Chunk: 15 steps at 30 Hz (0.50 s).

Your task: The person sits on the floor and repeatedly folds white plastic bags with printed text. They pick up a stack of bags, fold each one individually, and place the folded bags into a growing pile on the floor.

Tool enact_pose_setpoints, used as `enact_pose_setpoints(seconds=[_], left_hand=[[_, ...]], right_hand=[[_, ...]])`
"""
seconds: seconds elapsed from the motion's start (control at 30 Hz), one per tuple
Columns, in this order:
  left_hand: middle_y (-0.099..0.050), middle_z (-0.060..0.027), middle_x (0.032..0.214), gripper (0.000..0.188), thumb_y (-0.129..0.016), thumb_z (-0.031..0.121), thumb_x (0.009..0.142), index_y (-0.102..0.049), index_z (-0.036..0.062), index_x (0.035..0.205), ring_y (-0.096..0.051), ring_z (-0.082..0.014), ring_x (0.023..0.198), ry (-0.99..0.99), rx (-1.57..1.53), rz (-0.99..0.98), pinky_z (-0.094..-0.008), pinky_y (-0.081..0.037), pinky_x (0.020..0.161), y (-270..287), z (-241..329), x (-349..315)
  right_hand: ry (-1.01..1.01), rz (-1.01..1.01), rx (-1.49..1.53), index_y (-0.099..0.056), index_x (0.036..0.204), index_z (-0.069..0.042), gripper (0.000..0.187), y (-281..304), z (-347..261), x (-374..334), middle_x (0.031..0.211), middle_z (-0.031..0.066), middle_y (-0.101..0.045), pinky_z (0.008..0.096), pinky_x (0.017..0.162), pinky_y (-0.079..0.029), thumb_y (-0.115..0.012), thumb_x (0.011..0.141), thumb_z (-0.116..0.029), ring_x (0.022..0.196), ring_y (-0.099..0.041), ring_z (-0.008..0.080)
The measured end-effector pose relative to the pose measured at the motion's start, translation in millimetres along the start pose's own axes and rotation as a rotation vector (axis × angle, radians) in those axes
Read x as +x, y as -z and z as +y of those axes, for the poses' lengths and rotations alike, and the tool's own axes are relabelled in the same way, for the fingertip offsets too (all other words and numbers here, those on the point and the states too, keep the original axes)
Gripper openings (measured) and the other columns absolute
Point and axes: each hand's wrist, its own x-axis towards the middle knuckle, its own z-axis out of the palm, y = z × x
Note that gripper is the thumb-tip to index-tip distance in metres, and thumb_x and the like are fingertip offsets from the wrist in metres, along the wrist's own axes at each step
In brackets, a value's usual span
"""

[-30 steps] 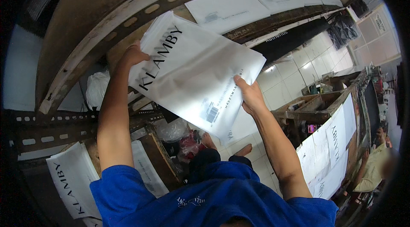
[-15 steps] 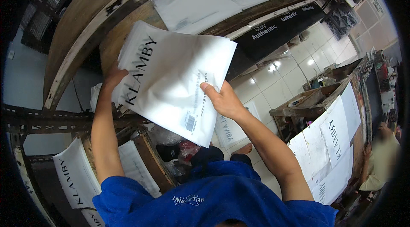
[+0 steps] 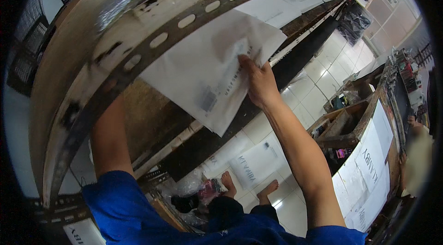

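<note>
A thin stack of white printed plastic mailer bags lies tilted over the wooden shelf board, its far left part passing behind a perforated metal shelf rail. My right hand grips the stack's right edge, thumb on top and fingers underneath. On the left, my left forearm reaches in under the rail. The rail covers my left hand, so its fingers and any hold on the bags are hidden.
More white printed sheets lie along the shelf's far part. At right stand a wooden box and a table with white printed sheets. Another person is at the far right. A white sheet lies on the tiled floor.
The bag stack has moved up and away from my body, to the right, onto the shelf beneath the rail. My left hand has gone behind the rail; my right hand keeps its grip.
</note>
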Motion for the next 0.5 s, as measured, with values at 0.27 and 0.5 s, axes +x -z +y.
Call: enact_pose_setpoints(seconds=[0.27,0.5], left_hand=[[-0.052,-0.0246,0.134,0.076,-0.072,0.034,0.077,-0.043,-0.0056,0.135,-0.051,-0.0347,0.124,0.052,-0.068,-0.039,-0.0426,-0.039,0.104,-49,18,15],[-0.055,-0.0235,0.131,0.077,-0.074,0.034,0.075,-0.044,-0.0060,0.134,-0.053,-0.0340,0.121,0.126,-0.105,-0.031,-0.0429,-0.042,0.101,-78,19,16]], right_hand=[[-0.008,0.265,0.049,-0.046,0.127,0.000,0.037,-11,80,119,0.114,0.0139,-0.058,0.0395,0.090,-0.048,-0.057,0.093,-0.009,0.103,-0.058,0.0251],[0.030,0.087,-0.223,-0.053,0.112,0.016,0.042,7,143,142,0.100,0.0281,-0.064,0.0413,0.083,-0.049,-0.057,0.090,-0.019,0.095,-0.064,0.0344]])
